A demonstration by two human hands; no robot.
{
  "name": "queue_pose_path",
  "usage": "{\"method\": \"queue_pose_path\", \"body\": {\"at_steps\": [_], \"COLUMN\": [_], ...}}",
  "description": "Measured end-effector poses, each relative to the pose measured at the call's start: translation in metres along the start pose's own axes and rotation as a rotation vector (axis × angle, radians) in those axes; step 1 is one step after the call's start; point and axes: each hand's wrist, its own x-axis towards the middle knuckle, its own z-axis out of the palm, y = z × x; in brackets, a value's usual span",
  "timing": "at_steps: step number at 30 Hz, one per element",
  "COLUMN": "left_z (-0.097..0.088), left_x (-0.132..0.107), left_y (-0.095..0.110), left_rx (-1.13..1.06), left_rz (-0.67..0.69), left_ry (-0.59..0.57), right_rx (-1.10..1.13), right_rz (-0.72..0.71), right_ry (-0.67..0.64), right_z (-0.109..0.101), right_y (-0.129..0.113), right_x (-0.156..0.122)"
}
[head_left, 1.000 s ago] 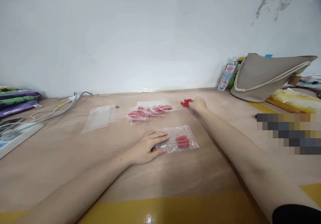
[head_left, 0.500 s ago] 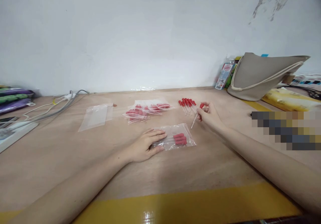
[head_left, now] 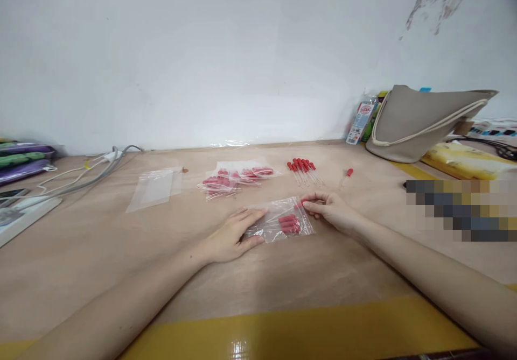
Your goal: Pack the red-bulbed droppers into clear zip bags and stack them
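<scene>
A clear zip bag [head_left: 283, 220] with several red-bulbed droppers inside lies in the middle of the wooden table [head_left: 100, 252]. My left hand [head_left: 232, 236] lies flat on the bag's left end, fingers stretched out. At the bag's right edge my right hand [head_left: 329, 209] is pinched, with a red dropper tip showing between its fingers. A row of loose red-bulbed droppers [head_left: 302, 169] lies behind the bag. One single dropper [head_left: 347, 174] lies apart to the right of that row.
Filled bags of droppers [head_left: 234, 180] are piled behind my left hand. Empty clear bags [head_left: 155, 188] lie to the left. Cables [head_left: 97, 169] and a power strip [head_left: 24, 212] sit far left. A grey tote bag [head_left: 420, 123] stands at the back right against the wall.
My right hand came back from the loose droppers with one pinched in its fingers and now sits at the bag's right edge. A single dropper now lies apart on the table. My left hand stayed put.
</scene>
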Motion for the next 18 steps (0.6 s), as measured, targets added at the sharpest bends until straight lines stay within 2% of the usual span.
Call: {"method": "queue_pose_path", "body": {"at_steps": [6,8,10,12,15,16,18], "left_z": [0.000,0.000,0.000,0.001,0.002,0.002,0.003], "left_x": [0.001,0.001,0.001,0.000,0.000,0.000,0.000], "left_y": [-0.001,-0.002,-0.003,-0.003,-0.005,-0.005,-0.006], "left_rx": [-0.015,-0.017,-0.003,0.013,0.015,0.012,0.003], "left_rz": [0.042,0.049,0.036,0.014,0.004,0.007,0.014], "left_ry": [0.032,0.037,0.023,0.000,-0.017,-0.016,-0.007], "right_rx": [-0.094,-0.150,-0.278,-0.492,-0.963,-1.101,-1.266], "right_rz": [-0.067,-0.047,-0.027,-0.081,-0.238,-0.214,-0.071], "right_ry": [-0.146,-0.197,-0.160,0.024,0.492,0.636,0.794], "right_z": [0.016,0.016,0.009,-0.009,-0.050,-0.066,-0.095], "right_y": [-0.001,-0.004,-0.009,-0.017,-0.025,-0.026,-0.023], "right_x": [-0.002,-0.002,0.000,0.005,0.017,0.020,0.028]}}
